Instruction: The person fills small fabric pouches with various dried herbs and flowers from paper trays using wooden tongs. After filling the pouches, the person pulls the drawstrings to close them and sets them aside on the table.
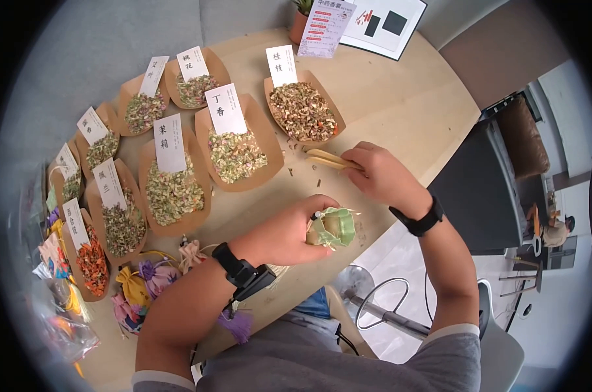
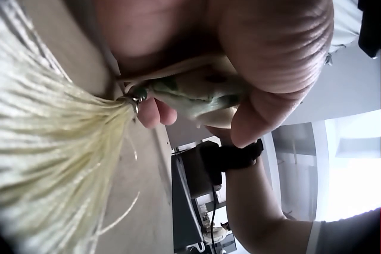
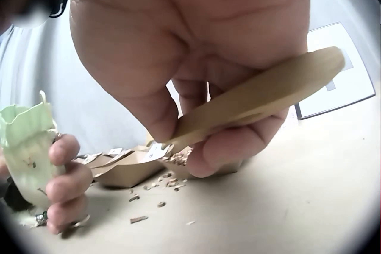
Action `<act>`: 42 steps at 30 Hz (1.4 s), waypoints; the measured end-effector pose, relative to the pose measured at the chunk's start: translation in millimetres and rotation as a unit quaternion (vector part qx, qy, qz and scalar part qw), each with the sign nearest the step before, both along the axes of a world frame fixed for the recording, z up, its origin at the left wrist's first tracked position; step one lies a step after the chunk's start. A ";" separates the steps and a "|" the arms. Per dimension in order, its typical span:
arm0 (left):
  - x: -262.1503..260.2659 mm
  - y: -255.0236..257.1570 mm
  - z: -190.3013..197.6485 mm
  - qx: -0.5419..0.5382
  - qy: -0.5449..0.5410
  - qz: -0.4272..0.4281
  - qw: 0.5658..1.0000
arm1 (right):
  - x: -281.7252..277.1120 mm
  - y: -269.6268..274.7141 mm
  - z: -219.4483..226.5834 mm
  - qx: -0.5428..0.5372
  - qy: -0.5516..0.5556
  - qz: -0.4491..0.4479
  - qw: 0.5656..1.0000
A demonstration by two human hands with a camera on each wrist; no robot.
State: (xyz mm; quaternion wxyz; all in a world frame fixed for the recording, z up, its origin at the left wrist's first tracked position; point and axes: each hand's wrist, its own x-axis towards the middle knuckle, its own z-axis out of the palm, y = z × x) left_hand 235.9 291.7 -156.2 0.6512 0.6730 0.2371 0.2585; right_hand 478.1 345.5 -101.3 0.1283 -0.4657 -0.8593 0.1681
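My left hand (image 1: 286,228) grips a small light-green drawstring pouch (image 1: 335,228), its gathered mouth spread open and facing up. A pale cream tassel (image 2: 65,141) hangs from the bottom of the pouch, large in the left wrist view. To the right and farther up the table, my right hand (image 1: 382,173) pinches a pair of wooden tongs (image 1: 325,159) between thumb and fingers. Their tips point left toward the paper tray (image 1: 338,130) of brown chopped herbs (image 1: 302,111). In the right wrist view the tongs' rounded end (image 3: 321,66) sticks out past the fingers.
Several more paper trays of dried herbs (image 1: 175,193) with white name cards fill the table's left side. Herb crumbs (image 3: 139,219) lie by the near tray. Coloured pouches (image 1: 136,284) sit at lower left; a printed card (image 1: 325,29) and framed picture (image 1: 387,29) stand at the back.
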 end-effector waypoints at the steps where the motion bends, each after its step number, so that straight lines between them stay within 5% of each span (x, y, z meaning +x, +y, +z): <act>1: -0.2 -0.3 1.6 0.008 0.008 -0.008 1.000 | -3.5 -2.3 -3.0 -0.001 0.001 -0.002 1.000; 15: 0.4 -2.0 -2.5 -0.038 -0.016 -0.018 0.999 | -27.4 -7.9 -24.3 0.048 -0.037 -0.059 0.996; 19: 1.1 -0.7 -4.8 -0.095 -0.050 -0.005 0.994 | -14.1 -18.6 15.4 0.047 0.038 -0.031 0.998; 23: 2.6 -0.6 -6.0 -0.076 -0.036 0.039 0.996 | 5.5 -42.9 71.6 -0.066 0.095 -0.048 0.992; 27: 4.2 -3.5 -9.0 -0.062 -0.032 0.094 0.993 | 11.6 -53.5 79.3 -0.137 0.113 0.018 0.984; 29: 3.6 -3.0 -7.9 -0.072 -0.040 0.104 0.991 | 16.0 -46.7 69.8 -0.090 0.100 0.036 0.990; 31: 1.2 0.3 -7.1 -0.043 -0.022 0.044 0.998 | 11.6 -41.5 61.6 -0.084 0.082 -0.056 0.992; 35: 0.0 0.2 0.1 -0.024 0.002 0.010 1.000 | 10.6 -35.7 8.9 0.015 0.010 -0.024 1.000; 42: 1.2 -0.5 -1.2 -0.045 -0.023 0.007 0.999 | 1.6 -34.9 -6.6 0.038 -0.033 -0.043 0.998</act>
